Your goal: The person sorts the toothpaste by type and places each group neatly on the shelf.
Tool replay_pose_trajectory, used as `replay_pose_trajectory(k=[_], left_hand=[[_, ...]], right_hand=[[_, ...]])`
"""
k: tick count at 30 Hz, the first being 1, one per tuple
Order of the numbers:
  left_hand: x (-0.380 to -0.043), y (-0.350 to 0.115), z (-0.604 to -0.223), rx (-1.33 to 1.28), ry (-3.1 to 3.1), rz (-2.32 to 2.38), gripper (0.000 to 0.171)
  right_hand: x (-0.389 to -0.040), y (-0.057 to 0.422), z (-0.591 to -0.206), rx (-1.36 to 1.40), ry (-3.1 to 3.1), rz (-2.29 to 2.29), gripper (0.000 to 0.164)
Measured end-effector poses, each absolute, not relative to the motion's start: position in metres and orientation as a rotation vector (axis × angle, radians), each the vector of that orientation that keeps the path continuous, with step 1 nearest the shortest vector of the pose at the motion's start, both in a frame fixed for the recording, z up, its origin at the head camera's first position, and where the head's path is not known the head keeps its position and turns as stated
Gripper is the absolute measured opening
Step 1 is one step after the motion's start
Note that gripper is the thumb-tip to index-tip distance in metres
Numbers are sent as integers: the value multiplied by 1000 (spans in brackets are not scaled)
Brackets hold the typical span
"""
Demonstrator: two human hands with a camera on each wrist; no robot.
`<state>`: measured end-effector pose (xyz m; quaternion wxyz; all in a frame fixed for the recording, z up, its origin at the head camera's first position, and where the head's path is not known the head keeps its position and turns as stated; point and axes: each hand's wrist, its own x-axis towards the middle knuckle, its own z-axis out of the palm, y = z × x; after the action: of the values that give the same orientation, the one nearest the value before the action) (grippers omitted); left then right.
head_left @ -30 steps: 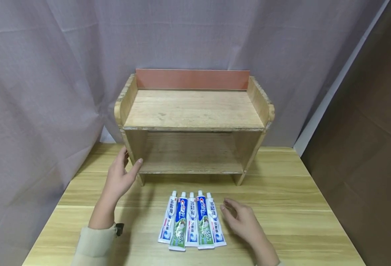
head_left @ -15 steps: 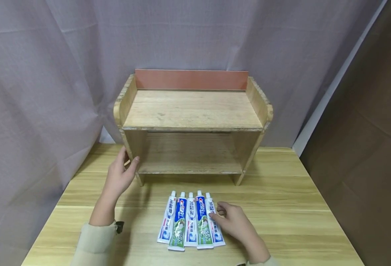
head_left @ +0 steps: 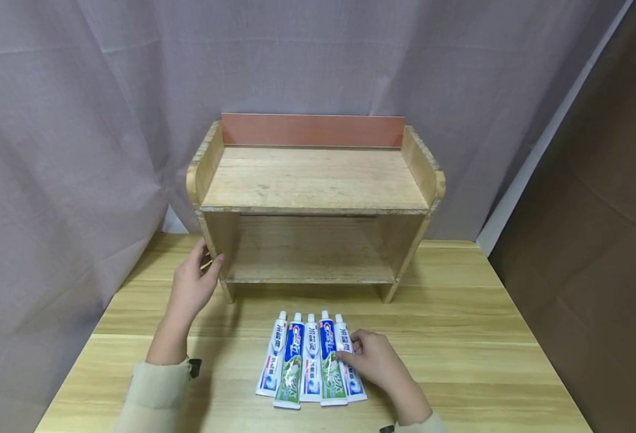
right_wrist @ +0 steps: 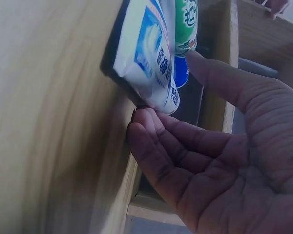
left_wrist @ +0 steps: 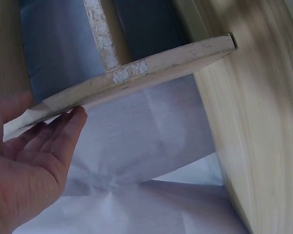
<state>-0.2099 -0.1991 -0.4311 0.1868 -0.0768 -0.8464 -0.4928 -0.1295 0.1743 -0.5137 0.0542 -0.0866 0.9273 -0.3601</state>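
Observation:
Several toothpaste tubes lie side by side on the table, caps toward the shelf. My right hand (head_left: 377, 361) is at the rightmost white toothpaste tube (head_left: 344, 337), its thumb reaching across toward the adjacent blue-and-green tube (head_left: 333, 376). In the right wrist view, the fingertips are right at the edge of the white tube (right_wrist: 151, 63), with the thumb apart from them above. The left hand (head_left: 195, 285) holds the left side panel of a two-tier wooden shelf (head_left: 318, 177), thumb on the front inner side and fingers along the outer face. The left wrist view shows this panel (left_wrist: 171, 63) between thumb and fingers.
The shelf stands at the back of the wooden table (head_left: 458, 337), a reddish-brown board (head_left: 312, 130) along its top rear. Grey cloth (head_left: 318, 54) hangs behind it, and a dark brown cloth (head_left: 594, 210) rises along the right side.
My right hand has moved left, from beside the tubes to over the rightmost one. My left thumb has closed in on the shelf's side panel. The tubes lie as before.

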Motion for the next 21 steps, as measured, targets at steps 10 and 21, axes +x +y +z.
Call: replay_pose_trajectory(k=[10, 21], left_hand=[[-210, -198, -430, -136, -2397, -1325, 39], [-212, -196, -430, -66, -2340, -1376, 36]], right_hand=[[-131, 172, -514, -224, 2851, -1015, 37], [-132, 171, -516, -174, 2836, -998, 31]])
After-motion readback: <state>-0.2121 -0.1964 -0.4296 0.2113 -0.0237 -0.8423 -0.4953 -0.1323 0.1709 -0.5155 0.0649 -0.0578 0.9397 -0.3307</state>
